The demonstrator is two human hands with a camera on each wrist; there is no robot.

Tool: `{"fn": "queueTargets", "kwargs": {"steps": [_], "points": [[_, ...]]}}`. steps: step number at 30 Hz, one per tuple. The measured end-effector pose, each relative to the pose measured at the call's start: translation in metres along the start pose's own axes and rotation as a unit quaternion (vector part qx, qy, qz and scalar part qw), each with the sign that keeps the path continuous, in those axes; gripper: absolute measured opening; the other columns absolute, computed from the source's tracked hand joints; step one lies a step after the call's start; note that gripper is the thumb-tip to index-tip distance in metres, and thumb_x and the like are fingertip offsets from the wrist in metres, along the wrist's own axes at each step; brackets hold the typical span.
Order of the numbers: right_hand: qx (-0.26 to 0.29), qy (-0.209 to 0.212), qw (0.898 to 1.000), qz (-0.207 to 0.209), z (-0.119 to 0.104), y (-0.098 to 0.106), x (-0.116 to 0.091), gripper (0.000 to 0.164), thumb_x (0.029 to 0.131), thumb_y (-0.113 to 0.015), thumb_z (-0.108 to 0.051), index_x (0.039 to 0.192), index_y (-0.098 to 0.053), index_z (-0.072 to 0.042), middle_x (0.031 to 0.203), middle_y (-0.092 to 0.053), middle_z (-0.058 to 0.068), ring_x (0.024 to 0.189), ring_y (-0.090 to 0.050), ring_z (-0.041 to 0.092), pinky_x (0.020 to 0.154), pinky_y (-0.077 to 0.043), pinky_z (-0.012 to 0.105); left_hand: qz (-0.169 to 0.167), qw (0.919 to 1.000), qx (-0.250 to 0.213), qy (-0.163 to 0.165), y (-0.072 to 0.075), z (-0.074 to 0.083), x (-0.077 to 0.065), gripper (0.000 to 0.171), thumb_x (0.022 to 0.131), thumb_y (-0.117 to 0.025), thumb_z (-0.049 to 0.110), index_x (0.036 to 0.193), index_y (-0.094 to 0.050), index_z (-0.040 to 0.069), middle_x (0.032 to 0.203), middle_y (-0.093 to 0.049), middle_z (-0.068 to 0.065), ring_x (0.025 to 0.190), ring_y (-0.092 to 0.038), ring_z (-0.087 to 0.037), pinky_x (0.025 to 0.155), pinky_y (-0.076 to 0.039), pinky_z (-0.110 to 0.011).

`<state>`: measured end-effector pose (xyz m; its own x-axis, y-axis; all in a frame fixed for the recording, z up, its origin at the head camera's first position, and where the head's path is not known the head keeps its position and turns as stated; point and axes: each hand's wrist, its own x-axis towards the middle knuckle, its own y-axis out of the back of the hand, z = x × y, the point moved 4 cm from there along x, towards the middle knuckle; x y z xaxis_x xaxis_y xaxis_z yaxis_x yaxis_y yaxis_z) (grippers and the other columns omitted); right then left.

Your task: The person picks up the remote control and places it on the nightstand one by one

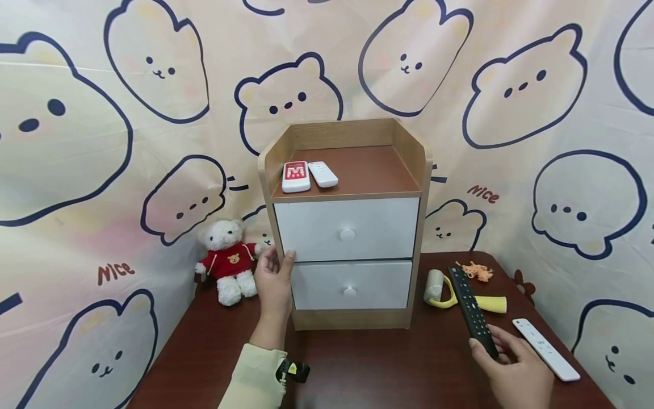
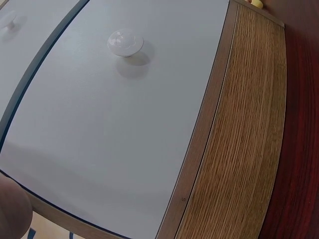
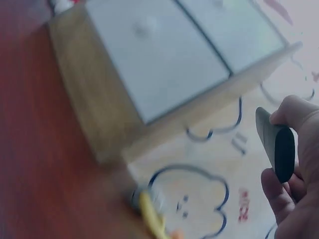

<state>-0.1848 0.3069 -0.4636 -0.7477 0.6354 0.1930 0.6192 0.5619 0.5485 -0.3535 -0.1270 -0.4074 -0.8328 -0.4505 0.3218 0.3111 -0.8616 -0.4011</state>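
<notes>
My right hand grips a black remote control by its lower end, raised and tilted above the right side of the table. In the right wrist view, thumb and fingers pinch the remote control from both sides. My left hand holds the left edge of a small wooden cabinet, thumb at the front and the other fingers along the side, partly hidden. Its upper drawer and lower drawer are white, round-knobbed and closed. The left wrist view shows a drawer knob close up.
On the cabinet top lie a red-and-white remote and a white remote. A teddy bear sits left. Right of the cabinet are a yellow-handled lint roller, an orange tangled item and a long white remote on the brown table.
</notes>
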Motion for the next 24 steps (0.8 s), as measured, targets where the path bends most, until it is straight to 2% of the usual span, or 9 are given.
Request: {"fn": "queueTargets", "kwargs": {"steps": [3, 8, 15, 19, 24], "points": [[0.041, 0.020, 0.999, -0.016, -0.020, -0.001, -0.006, 0.054, 0.088, -0.093, -0.039, 0.132, -0.078, -0.012, 0.112, -0.077, 0.007, 0.085, -0.056, -0.008, 0.067, -0.044, 0.005, 0.000, 1.0000, 0.001, 0.001, 0.000, 0.001, 0.000, 0.044, 0.098, -0.083, 0.009, 0.137, -0.065, 0.003, 0.129, -0.070, -0.003, 0.125, -0.063, -0.015, 0.104, -0.052, -0.017], [0.117, 0.092, 0.988, -0.034, -0.054, -0.008, -0.011, 0.043, 0.089, -0.093, -0.025, 0.129, -0.080, -0.015, 0.106, -0.076, -0.004, 0.090, -0.063, -0.002, 0.073, -0.050, 0.006, 0.001, 1.0000, 0.003, 0.005, 0.001, 0.001, 0.000, 0.045, 0.098, -0.083, 0.010, 0.138, -0.064, 0.002, 0.134, -0.068, -0.007, 0.129, -0.062, -0.016, 0.106, -0.051, -0.016], [0.177, 0.187, 0.966, -0.035, -0.113, -0.012, -0.013, 0.041, 0.088, -0.093, -0.017, 0.127, -0.081, -0.014, 0.105, -0.075, 0.004, 0.092, -0.064, 0.007, 0.076, -0.053, 0.008, 0.002, 0.9999, 0.003, 0.011, 0.001, -0.002, 0.001, 0.045, 0.098, -0.083, 0.010, 0.139, -0.064, 0.002, 0.134, -0.068, -0.008, 0.128, -0.062, -0.015, 0.104, -0.052, -0.016], [0.184, 0.238, 0.953, -0.016, -0.153, -0.010, -0.014, 0.039, 0.086, -0.093, -0.019, 0.123, -0.083, -0.013, 0.100, -0.073, 0.003, 0.091, -0.063, 0.013, 0.073, -0.053, 0.010, 0.002, 0.9999, 0.004, 0.013, 0.002, -0.002, 0.000, 0.045, 0.098, -0.083, 0.010, 0.138, -0.064, 0.001, 0.134, -0.069, -0.009, 0.127, -0.062, -0.014, 0.104, -0.051, -0.016], [0.154, 0.290, 0.944, 0.018, -0.204, -0.006, -0.010, 0.043, 0.089, -0.089, -0.032, 0.126, -0.082, -0.010, 0.098, -0.072, 0.007, 0.088, -0.065, 0.018, 0.072, -0.053, 0.015, 0.001, 1.0000, 0.003, 0.009, 0.002, 0.000, 0.000, 0.047, 0.097, -0.084, 0.012, 0.139, -0.064, 0.002, 0.135, -0.069, -0.009, 0.129, -0.062, -0.015, 0.106, -0.051, -0.017]]}}
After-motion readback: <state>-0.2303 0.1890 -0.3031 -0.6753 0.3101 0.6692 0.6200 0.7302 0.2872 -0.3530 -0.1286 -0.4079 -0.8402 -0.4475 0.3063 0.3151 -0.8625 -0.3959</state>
